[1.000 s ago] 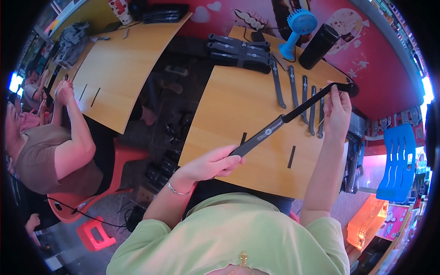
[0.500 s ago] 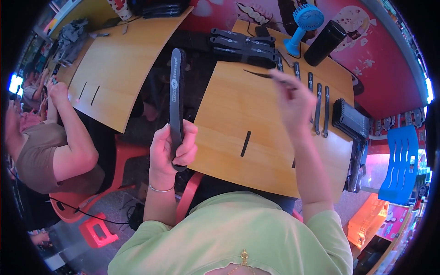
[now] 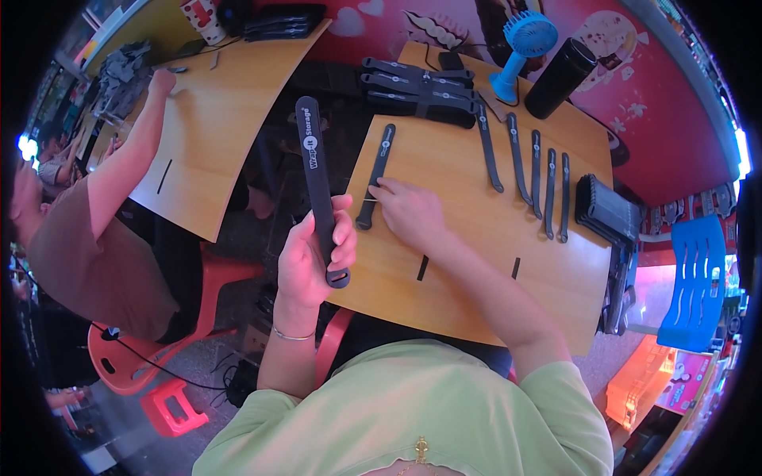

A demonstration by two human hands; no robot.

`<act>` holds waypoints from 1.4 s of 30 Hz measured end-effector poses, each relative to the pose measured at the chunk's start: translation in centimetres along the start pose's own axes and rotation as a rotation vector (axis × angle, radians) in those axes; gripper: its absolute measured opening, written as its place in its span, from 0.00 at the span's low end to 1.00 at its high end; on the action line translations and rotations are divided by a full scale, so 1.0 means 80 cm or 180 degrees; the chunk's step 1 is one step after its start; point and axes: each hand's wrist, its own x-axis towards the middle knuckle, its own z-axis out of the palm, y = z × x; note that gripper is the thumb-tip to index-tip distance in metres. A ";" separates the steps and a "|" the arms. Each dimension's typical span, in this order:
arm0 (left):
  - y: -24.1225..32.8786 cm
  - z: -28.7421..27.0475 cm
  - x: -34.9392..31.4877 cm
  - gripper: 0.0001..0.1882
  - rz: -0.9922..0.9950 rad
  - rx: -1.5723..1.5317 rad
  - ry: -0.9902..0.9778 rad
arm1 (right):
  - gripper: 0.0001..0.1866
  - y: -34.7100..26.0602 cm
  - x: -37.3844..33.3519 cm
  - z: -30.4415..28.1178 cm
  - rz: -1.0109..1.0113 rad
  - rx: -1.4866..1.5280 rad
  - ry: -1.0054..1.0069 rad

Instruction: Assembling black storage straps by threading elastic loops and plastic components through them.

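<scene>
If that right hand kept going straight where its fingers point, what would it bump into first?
The right hand would meet the dark strap lying near the left edge of the wooden table. Its fingertips are already at it, though whether they touch is hard to tell.

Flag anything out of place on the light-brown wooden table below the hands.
One long, flat black strap lies apart from the row of five similar straps, near the left edge of the table, by the right hand. Nothing looks spilled.
</scene>
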 end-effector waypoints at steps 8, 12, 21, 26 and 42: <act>-0.021 0.004 0.009 0.22 0.0047 -0.0208 -0.0005 | 0.14 0.001 -0.008 -0.027 0.0403 0.0265 -0.0177; -0.051 0.017 0.018 0.23 0.0147 -0.0189 0.0120 | 0.14 -0.006 -0.038 -0.098 0.0876 0.0824 0.0511; -0.130 0.056 0.034 0.20 -0.0344 -0.0195 0.0192 | 0.19 -0.028 -0.147 -0.175 0.0379 0.1407 0.0810; -0.151 0.074 0.026 0.22 -0.0670 -0.0038 0.0157 | 0.15 -0.019 -0.181 -0.165 0.0513 0.1305 0.1128; -0.160 0.083 0.021 0.26 -0.0160 0.1087 0.0049 | 0.19 -0.013 -0.194 -0.179 0.0887 0.0958 0.1313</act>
